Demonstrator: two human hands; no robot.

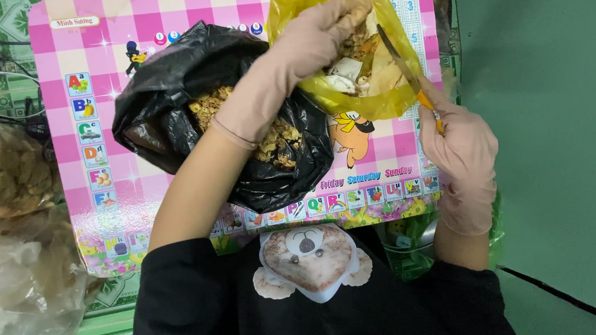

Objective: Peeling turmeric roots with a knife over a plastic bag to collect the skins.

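Pink chequered worktop (114, 187) carries crinkled black bag (167, 93) and glossy yellow bag (300, 3); gloved left hand (317, 37) reaches inside yellow bag, fingers curled; gloved right hand (461, 149) grips thin knife (403, 69)

Home floor: child's alphabet table (104, 195)
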